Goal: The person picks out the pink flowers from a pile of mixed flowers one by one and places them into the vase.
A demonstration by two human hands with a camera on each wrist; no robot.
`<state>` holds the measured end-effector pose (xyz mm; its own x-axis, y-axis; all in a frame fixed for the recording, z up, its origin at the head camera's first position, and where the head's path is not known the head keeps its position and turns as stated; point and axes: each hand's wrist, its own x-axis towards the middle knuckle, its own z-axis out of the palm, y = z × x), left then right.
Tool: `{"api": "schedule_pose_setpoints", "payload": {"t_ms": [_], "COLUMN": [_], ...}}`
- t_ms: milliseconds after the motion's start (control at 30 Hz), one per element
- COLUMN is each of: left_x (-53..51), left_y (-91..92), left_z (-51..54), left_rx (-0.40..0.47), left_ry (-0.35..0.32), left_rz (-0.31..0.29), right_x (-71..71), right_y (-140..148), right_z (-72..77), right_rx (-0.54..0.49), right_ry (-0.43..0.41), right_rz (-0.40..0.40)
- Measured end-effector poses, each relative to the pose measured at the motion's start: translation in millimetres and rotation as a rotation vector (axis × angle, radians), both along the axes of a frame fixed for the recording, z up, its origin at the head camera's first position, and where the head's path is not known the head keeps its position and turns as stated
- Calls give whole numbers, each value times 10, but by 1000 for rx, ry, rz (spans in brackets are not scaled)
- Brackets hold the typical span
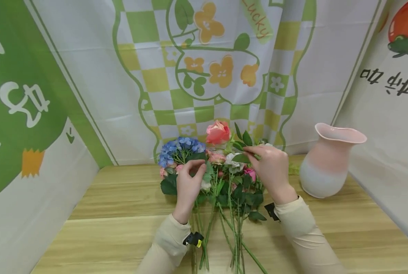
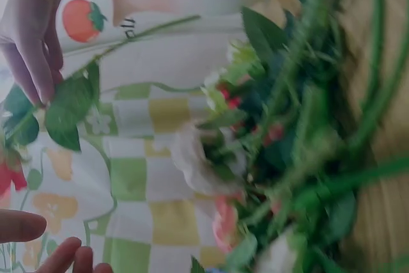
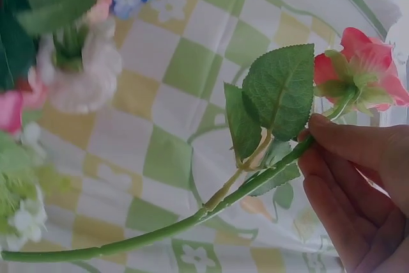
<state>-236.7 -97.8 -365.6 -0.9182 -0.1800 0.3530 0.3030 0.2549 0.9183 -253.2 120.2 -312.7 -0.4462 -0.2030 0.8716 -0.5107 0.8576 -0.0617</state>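
Right hand (image 1: 272,167): thumb and fingertips pinching the stem (image 3: 153,234) of one coral-pink rose (image 1: 218,132), leafed, raised near the other flowers. Left hand (image 1: 189,182): empty, thumb and fingers apart. Beneath: long-stemmed flowers, including blue hydrangea (image 1: 181,147), on wood-grain table (image 1: 121,205). Right: pink-and-white vase (image 1: 327,167), upright. Behind: checked cloth (image 1: 149,26).

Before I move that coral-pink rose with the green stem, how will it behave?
The coral-pink rose is probably stiff: its slim green stem extends unsupported. Likely light: the right hand pinches only that stem. Its toothed green leaves jut out and might snag.
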Motion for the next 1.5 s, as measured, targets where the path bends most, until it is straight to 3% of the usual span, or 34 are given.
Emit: {"api": "schedule_pose_setpoints", "payload": {"t_ms": [200,433,667,867,1200,1500], "left_x": [12,20,46,71,119,191], "left_y": [-207,-380,-578,-778,-1060,-1275], "left_z": [-63,-117,-192,-254,-320,-392], "left_rx": [-103,-175,-248,-336,-545,-627], "left_ry": [-24,-58,-62,-100,-94,-164], "left_rz": [57,63,16,12,102,145], "right_x": [-104,-198,-270,-337,-357,-352], "right_y": [145,314,453,546,548,529], "right_z": [162,336,528,670,845,984], "right_rx": [-15,-20,-14,-20,-1,15], "right_ry": [16,19,37,46,65,113], "right_rz": [-31,-59,-54,-73,-73,-59]}}
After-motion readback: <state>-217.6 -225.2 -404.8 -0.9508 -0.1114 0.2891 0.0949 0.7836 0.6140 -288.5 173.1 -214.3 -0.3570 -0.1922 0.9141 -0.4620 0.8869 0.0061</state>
